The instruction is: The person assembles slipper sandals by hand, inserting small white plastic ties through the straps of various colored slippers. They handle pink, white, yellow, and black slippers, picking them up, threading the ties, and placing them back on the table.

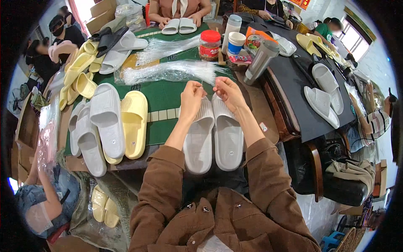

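A pair of grey slippers lies side by side at the table's near edge, the left slipper [197, 153] and the right slipper [228, 151] with toes pointing away from me. Over their toe ends, my left hand [192, 100] is closed in a pinch. My right hand [231, 94] pinches too, a short gap away from it. Anything between the fingertips is too thin to make out. Just beyond my hands is a bundle of thin clear plastic strands [168, 73] on the green table mat [163, 91].
Grey slippers [107, 113] and a yellow slipper [134, 122] lie to my left, with a pile of slippers [79, 67] behind. A red-lidded jar [210, 44], a paper cup [236, 43] and a grey flask [261, 63] stand beyond. Co-workers sit around; one touches grey slippers [179, 26] opposite.
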Available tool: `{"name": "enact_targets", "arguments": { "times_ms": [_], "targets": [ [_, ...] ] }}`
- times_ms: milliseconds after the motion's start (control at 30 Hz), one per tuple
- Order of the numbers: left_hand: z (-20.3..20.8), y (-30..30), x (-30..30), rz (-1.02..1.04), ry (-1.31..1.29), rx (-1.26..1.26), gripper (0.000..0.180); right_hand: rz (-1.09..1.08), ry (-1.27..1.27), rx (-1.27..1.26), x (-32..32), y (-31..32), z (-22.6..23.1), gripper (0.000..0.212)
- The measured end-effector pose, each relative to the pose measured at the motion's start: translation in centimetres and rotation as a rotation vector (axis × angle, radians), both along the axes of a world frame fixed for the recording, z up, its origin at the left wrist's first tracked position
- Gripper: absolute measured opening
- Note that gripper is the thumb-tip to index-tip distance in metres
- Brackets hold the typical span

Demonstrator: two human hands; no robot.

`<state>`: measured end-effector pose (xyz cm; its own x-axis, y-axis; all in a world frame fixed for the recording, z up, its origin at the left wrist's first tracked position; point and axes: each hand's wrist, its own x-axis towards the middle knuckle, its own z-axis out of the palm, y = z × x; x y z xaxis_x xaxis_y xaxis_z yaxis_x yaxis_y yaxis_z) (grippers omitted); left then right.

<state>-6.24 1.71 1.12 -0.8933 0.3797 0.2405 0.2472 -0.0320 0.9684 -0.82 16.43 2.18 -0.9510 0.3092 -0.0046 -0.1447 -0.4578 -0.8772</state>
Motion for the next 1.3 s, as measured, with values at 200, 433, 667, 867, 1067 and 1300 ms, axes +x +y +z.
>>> {"name": "enact_targets", "arguments": {
  "times_ms": [200, 433, 667, 867, 1067, 1300],
  "targets": [
    [-0.6, 0.3, -0.3, -0.045, 0.009, 0.019, 0.005, 0.040, 0.074, -0.074, -0.3, 1.0, -1.1, 0.008],
    [-0.7, 0.2, -0.3, -0.029, 0.050, -0.002, 0.007, 0.104, 0.135, -0.113, -0.2, 0.9, -1.3, 0.016],
    [-0.1, 0.2, 0.1, -0.029, 0.027, -0.015, 0.007, 0.111, 0.170, -0.116, -0.1, 0.8, -1.1, 0.018],
    [-0.2, 0.2, 0.2, -0.036, 0.099, -0.058, 0.008, 0.087, 0.177, -0.039, -0.3, 0.5, -1.4, 0.017],
    [0.6, 0.5, 0.8, -0.061, 0.116, 0.052, 0.010, 0.025, 0.092, 0.199, -0.5, 0.2, -1.7, 0.023],
    [0.1, 0.6, 1.0, -0.077, 0.150, -0.003, 0.010, 0.033, 0.087, 0.407, -0.2, -0.4, -1.4, 0.028]
  ]
}}
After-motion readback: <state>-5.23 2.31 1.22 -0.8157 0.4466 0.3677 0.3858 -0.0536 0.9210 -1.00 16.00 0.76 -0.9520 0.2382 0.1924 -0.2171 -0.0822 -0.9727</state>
